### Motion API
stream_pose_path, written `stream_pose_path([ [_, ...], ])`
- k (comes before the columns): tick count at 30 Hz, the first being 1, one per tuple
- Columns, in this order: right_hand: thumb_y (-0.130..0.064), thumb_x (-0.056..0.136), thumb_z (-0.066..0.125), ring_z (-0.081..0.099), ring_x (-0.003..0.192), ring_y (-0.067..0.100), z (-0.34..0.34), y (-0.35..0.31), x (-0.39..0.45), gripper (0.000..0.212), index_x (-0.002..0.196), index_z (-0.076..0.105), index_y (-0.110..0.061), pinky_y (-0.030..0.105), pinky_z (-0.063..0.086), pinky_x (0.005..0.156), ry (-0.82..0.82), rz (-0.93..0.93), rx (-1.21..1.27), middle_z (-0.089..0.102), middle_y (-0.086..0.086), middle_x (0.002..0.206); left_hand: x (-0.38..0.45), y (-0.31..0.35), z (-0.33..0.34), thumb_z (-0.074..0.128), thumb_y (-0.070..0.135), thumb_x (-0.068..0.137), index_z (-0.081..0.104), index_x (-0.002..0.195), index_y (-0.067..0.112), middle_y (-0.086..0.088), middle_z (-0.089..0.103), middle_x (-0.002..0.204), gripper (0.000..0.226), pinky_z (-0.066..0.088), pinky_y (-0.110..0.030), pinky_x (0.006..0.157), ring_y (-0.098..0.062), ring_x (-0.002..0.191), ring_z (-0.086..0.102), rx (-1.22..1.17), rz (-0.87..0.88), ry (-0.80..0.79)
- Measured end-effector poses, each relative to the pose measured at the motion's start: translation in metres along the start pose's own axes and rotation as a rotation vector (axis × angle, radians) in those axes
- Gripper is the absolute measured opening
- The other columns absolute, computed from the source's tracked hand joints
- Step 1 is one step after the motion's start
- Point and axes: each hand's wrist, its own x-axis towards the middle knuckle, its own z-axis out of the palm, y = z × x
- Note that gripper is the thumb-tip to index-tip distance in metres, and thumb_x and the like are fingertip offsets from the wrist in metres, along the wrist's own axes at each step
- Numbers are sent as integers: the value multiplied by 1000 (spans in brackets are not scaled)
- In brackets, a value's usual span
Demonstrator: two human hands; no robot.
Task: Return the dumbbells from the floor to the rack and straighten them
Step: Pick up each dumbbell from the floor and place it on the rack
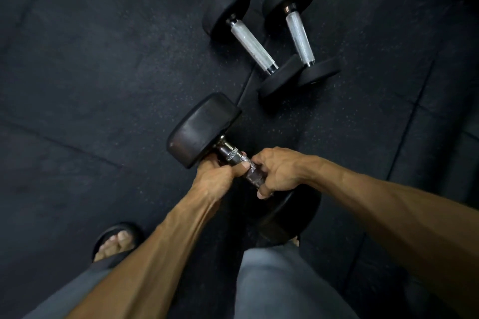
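Dark rubber floor lay under everything. Both hands were closed on the large dumbbell's handle, the left hand toward its far head and the right hand toward its near head. Its long axis ran away to the left. Beyond this dumbbell lay two smaller dumbbells; no rack was visible.

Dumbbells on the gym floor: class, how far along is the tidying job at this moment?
Nothing shows as done: no rack is in view. In hand: the left hand and right hand both grip the handle of the large dumbbell. Left: two smaller dumbbells lie on the floor mat, then racking and straightening.
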Motion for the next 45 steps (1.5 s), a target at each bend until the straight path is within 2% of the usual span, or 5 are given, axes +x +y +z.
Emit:
stream_pose_path([
  [3,-26,74,83,67,85,19,-8,-26,-45,33,101,66,-17,35,53,83,15,-14,50,71,-2,85,-39,30,-14,84,39,39,66,100,17,-3,74,104,67,51,-45,98,-21,101,70,90,24,-29],
  [13,-23,74,82,53,61,11,-84,-120,-288,26,87,62,-12,32,49,68,248,-61,248,57,-6,65,-232,227,-21,80,10,75,62,101,14,4,69,96,31,51,-29,90,-9,91,64,326,254,-215],
  [20,-27,73,82,51,54,9,-143,-152,-483,28,88,61,-14,26,45,59,465,-8,328,55,-10,59,-379,369,23,80,8,74,63,104,11,-6,73,105,35,51,-44,98,-22,101,68,439,360,-363],
  [31,-33,73,83,51,57,11,-208,-82,-634,31,75,55,-20,32,46,64,699,93,445,52,-9,59,-449,484,167,86,43,38,66,104,11,-3,75,101,76,51,-45,97,-22,100,70,638,484,-554],
  [45,-27,71,84,58,66,17,-251,51,-698,37,93,65,-4,43,55,76,879,332,912,63,3,73,-437,544,392,80,5,73,68,104,6,-6,76,97,33,55,-37,92,-19,94,72,966,423,-962],
])
